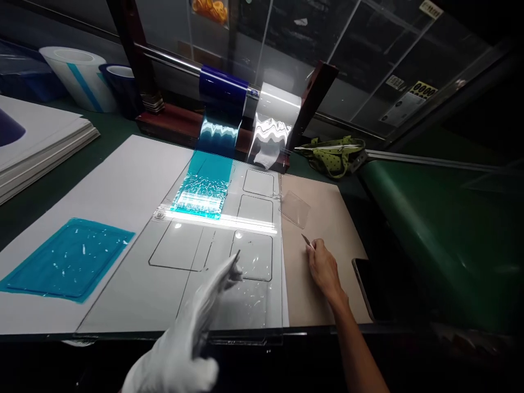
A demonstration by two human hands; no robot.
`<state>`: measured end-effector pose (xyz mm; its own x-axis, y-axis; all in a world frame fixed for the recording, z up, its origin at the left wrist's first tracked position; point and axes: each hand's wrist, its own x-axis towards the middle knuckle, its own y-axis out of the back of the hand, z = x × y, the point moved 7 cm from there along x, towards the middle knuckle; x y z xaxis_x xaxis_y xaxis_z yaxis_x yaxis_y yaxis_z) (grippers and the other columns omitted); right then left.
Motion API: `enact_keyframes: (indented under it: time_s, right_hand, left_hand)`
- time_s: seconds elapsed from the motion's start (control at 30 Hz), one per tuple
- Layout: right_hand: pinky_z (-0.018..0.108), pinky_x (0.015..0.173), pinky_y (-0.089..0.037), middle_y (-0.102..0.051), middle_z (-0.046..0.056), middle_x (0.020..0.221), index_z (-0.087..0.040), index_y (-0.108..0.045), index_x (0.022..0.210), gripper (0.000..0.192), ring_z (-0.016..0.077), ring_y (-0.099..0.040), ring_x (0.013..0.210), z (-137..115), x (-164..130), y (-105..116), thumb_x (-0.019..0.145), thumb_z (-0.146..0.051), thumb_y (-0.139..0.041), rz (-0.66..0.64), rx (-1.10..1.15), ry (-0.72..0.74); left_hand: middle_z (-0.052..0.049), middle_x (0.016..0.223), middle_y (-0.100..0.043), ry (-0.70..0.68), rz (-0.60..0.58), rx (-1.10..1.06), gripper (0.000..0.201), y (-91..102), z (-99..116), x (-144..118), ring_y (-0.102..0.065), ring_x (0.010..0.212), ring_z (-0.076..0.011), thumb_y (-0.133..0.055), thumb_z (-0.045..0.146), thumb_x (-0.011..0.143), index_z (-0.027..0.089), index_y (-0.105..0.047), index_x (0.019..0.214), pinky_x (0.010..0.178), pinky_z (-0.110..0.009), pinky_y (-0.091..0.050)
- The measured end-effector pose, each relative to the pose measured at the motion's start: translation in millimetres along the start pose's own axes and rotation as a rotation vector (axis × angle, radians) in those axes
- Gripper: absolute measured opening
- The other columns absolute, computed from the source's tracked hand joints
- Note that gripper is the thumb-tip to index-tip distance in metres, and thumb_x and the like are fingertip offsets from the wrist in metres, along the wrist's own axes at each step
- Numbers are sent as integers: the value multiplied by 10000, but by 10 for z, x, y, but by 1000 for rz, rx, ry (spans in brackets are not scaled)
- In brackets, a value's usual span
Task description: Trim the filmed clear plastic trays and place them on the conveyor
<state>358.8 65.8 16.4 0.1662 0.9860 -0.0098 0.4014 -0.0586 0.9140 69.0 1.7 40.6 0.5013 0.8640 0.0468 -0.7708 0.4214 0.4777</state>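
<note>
Fingers of right hand pinched on blade, gloved left hand outstretched over clear sheet, film rolls behind.

The left hand, gloved and blurred, is cut off by the bottom edge at 6 o'clock. The right hand pinches a thin tool too small to identify. At 9 o'clock the sheet stack runs off the edge. A dark slab at 4 o'clock fades into shadow. The labels at 1 o'clock are unreadable.
</note>
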Motion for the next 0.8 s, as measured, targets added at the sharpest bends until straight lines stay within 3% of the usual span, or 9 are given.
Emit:
enact_keyframes:
  time_s: [0.13,0.23,0.33,0.43,0.53,0.6,0.8]
  right_hand:
    - [265,569,-447,-513,-14,675,-199,-478,1187,406,157,-526,585,-328,-633,134,1007,-432,-199,-3,261,4]
    - [244,514,-437,-544,1,670,-217,-615,1030,381,143,-530,568,-626,-1194,138,974,-477,-342,-114,596,-12]
    - [252,563,-468,-581,10,650,-232,-674,951,396,137,-552,562,-907,-1581,83,963,-474,-361,-214,737,32]
    - [260,634,-483,-601,26,695,-241,-663,851,466,156,-572,659,-1031,-1734,47,914,-602,-376,-226,709,81]
    - [214,486,-419,-534,0,674,-229,-577,753,583,127,-490,577,-1020,-1774,-3,687,-807,-534,-284,659,61]
    - [196,439,-380,-507,-15,675,-224,-536,739,616,111,-466,556,-987,-1774,-3,579,-812,-632,-305,646,44]
    - [178,455,-394,-496,-28,681,-217,-499,729,600,98,-474,561,-959,-1796,58,517,-719,-749,-287,679,97]
  left_hand:
    - [-142,1553,-160,7,-18,154,1243,68,136,-85,-232,1395,-443,-754,491,549,291,39,1484,1071,-672,-325]
    - [-169,1513,-201,-74,-67,245,1200,64,202,-154,-277,1369,-442,-724,586,583,285,16,1479,1053,-670,-350]
    - [-179,1495,-205,-160,-88,246,1184,21,258,-192,-289,1361,-433,-706,609,594,252,-5,1479,1070,-624,-364]
    - [-181,1476,-234,-182,-151,246,1196,-71,324,-198,-321,1344,-429,-712,619,583,254,-3,1475,1056,-605,-392]
    - [-183,1459,-260,-196,-202,256,1199,-144,428,-200,-342,1332,-428,-707,651,576,263,-9,1470,1044,-602,-406]
    - [-196,1462,-249,-209,-219,278,1204,-174,494,-205,-329,1336,-442,-696,670,577,257,-1,1469,1036,-614,-405]
    - [-198,1435,-263,-216,-299,280,1194,-293,580,-193,-362,1309,-451,-691,652,577,265,11,1462,992,-604,-442]
